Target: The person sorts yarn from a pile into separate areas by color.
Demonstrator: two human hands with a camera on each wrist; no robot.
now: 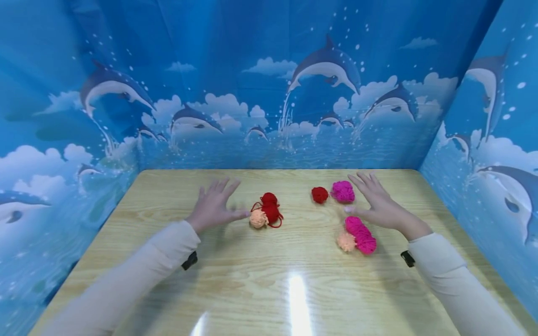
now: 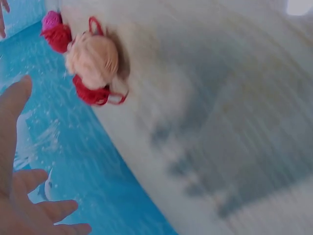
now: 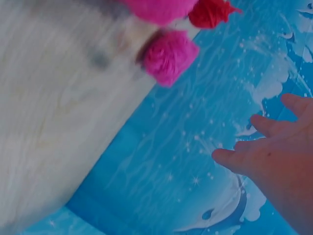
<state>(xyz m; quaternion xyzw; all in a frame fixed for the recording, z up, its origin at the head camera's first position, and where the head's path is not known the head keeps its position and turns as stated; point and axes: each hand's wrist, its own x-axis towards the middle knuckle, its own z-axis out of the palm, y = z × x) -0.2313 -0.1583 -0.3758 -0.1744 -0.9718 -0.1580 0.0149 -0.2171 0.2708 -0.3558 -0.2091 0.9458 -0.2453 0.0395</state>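
"What stood behind the wood-grain tabletop (image 1: pixel 235 289)?"

"A blue dolphin-print curtain (image 1: pixel 235 51)."

"And the yarn?"

"Apparently already set in groups; what was left could not be told. A peach ball (image 1: pixel 258 219) touched red yarn (image 1: pixel 271 212) at left; a red ball (image 1: pixel 320 195) sat just beside a magenta ball (image 1: pixel 343 192) farther back; a second peach ball (image 1: pixel 346 242) met a pink skein (image 1: pixel 361 236) at right."

"Containers?"

"None showed."

"The hands?"

"Left hand (image 1: pixel 213 209) near the red yarn, right hand (image 1: pixel 381 208) near the magenta ball; each grip spread wide, holding nothing."

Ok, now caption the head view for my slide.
Left hand and right hand, fingers spread, above a wood-grain table with red yarn, pink yarn and peach yarn.
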